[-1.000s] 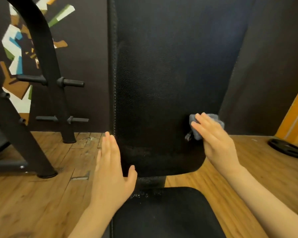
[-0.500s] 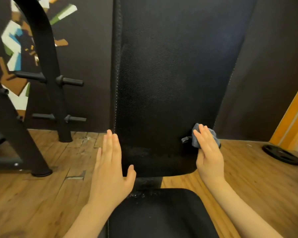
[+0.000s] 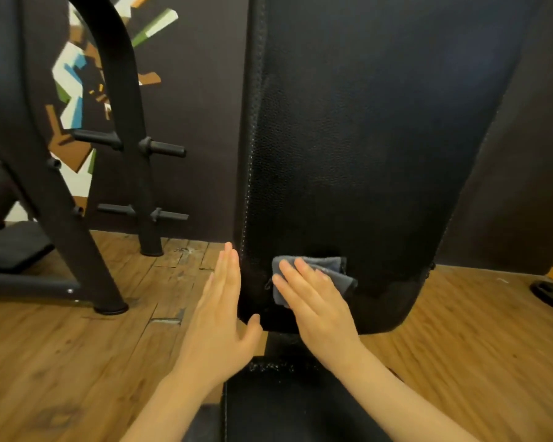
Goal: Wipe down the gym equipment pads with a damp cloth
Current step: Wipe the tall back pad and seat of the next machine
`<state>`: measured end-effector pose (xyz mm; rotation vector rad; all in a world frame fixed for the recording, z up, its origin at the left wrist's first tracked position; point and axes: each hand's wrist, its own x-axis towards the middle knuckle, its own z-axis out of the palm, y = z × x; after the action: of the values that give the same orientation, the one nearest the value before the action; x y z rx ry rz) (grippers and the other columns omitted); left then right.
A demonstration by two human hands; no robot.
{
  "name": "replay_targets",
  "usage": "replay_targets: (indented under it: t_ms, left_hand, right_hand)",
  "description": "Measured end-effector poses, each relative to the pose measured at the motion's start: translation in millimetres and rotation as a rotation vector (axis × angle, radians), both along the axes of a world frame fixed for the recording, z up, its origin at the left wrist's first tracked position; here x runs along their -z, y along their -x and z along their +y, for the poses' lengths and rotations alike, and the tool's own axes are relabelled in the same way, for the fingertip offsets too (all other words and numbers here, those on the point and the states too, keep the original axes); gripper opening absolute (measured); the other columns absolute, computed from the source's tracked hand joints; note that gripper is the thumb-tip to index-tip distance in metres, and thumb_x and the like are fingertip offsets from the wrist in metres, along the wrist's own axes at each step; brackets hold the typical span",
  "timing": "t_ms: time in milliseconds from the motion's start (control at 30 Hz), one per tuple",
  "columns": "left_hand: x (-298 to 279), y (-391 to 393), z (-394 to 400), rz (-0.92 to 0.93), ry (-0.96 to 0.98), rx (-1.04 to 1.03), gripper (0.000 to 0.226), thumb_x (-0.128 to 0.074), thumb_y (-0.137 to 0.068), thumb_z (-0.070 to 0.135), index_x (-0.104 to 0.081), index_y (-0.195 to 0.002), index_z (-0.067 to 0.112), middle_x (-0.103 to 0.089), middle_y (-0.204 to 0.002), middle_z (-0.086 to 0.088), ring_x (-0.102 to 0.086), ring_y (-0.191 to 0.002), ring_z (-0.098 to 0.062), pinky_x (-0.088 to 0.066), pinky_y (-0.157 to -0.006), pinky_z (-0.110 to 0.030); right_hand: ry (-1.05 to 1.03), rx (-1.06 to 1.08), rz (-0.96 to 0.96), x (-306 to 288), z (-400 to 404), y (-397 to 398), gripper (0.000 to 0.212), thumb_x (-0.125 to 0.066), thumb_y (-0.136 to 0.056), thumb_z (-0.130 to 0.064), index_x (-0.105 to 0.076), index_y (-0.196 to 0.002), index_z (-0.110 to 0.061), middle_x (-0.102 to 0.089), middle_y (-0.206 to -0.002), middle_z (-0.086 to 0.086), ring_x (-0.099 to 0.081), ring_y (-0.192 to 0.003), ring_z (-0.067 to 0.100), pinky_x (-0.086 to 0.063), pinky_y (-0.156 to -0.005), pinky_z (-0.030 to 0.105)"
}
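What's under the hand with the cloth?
A grey cloth lies under the right hand, pressed flat on the black back pad. The pad beneath the cloth is hidden.

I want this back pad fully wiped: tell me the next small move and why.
Probably sweep the grey cloth the last bit left to the stitched edge beside the left hand: the right hand presses it flat on the back pad, just short of that edge.

**Materials / finish**

Back pad [image 3: 364, 138]: black grained leather-look vinyl, slight sheen, stitched edge. Cloth [image 3: 339, 274]: grey, soft, matt fabric. Rack [image 3: 115, 90]: matt black painted metal. Floor [image 3: 61, 362]: brown wood-look planks, worn, chipped seams.
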<state>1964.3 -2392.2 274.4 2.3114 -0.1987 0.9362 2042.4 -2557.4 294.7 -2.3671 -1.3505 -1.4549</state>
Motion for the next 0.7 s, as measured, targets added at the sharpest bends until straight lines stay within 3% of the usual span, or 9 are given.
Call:
replay_targets:
  t_ms: [67, 200, 400, 567, 700]
  left_hand:
    - [-2, 3, 4, 0.030, -0.010, 0.014, 0.100, -0.056, -0.084, 0.030, 0.025, -0.141, 0.045, 0.022, -0.152, 0.025, 0.013, -0.143, 0.003, -0.004, -0.118, -0.029]
    - [-4, 7, 9, 0.051, -0.028, 0.037, 0.090, -0.048, -0.083, 0.037, 0.018, -0.144, 0.036, 0.018, -0.155, 0.022, 0.012, -0.143, 0.002, -0.005, -0.118, -0.029]
    - [-2, 5, 10, 0.054, 0.073, 0.104, 0.089, -0.048, -0.078, 0.045, 0.014, -0.142, 0.043, 0.011, -0.154, 0.023, 0.005, -0.143, 0.005, -0.007, -0.119, -0.023]
    - [-3, 6, 11, 0.037, 0.065, 0.156, 0.094, -0.046, -0.076, 0.049, 0.024, -0.138, 0.056, 0.020, -0.153, 0.029, 0.006, -0.145, 0.000, -0.007, -0.118, -0.027]
    - [-2, 4, 10, 0.001, 0.025, 0.141, 0.095, -0.047, -0.079, 0.052, 0.027, -0.140, 0.051, 0.022, -0.154, 0.026, 0.007, -0.145, -0.001, -0.008, -0.116, -0.026]
  right_hand:
    - [0.043, -0.031, 0.017, 3, -8, -1, 0.054, -0.043, -0.083, -0.007, -0.033, -0.136, -0.015, -0.033, -0.141, 0.001, -0.009, -0.143, 0.011, -0.009, -0.116, 0.026]
    - [-0.065, -0.182, 0.038, -24, 6, 10, 0.046, -0.045, -0.086, -0.009, -0.039, -0.132, -0.013, -0.037, -0.141, 0.000, -0.027, -0.136, 0.014, -0.018, -0.115, 0.028]
    - [-0.155, -0.186, 0.004, -25, 47, 9, 0.042, -0.047, -0.088, -0.006, -0.043, -0.130, -0.010, -0.041, -0.138, 0.007, -0.034, -0.132, 0.022, -0.016, -0.115, 0.031]
    - [0.126, -0.165, -0.039, 11, 18, 7, 0.052, -0.044, -0.083, -0.004, -0.038, -0.134, -0.014, -0.034, -0.145, 0.002, -0.022, -0.138, 0.015, -0.013, -0.116, 0.031]
    - [0.169, -0.155, -0.013, 1, 16, 8, 0.052, -0.044, -0.082, -0.006, -0.039, -0.133, -0.013, -0.044, -0.140, 0.004, -0.031, -0.134, 0.020, -0.016, -0.114, 0.033]
